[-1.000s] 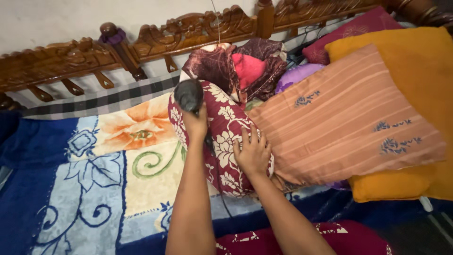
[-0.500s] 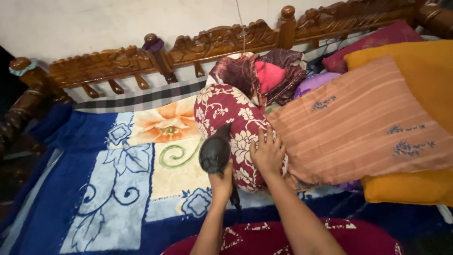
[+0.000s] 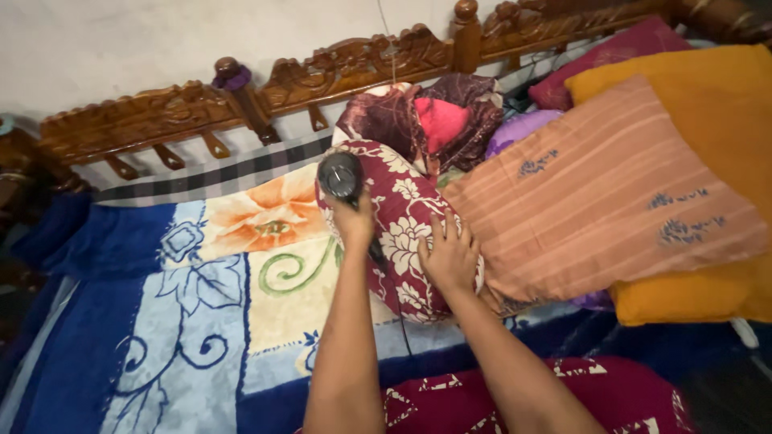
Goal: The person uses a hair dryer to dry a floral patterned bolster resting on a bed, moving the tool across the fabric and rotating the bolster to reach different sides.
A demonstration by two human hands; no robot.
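Observation:
My left hand [image 3: 355, 223] grips the handle of a black hair dryer [image 3: 340, 176], held out over the far end of a maroon bolster with white flowers [image 3: 398, 233]. The dryer's cord runs back toward me along the bolster's side. My right hand [image 3: 449, 255] lies flat with fingers spread on the bolster's near right side, pressing it against a striped peach pillow [image 3: 599, 193].
A blue floral blanket [image 3: 185, 305] covers the bed on the left. Behind the bolster lies a bundle of dark red and pink cloth [image 3: 434, 120]. An orange pillow [image 3: 708, 104] and a maroon one [image 3: 611, 60] are stacked at right. A carved wooden headboard [image 3: 241, 96] runs along the wall.
My left hand has carried the hair dryer from the bolster's near end up to its far end. My right hand stays pressed on the bolster.

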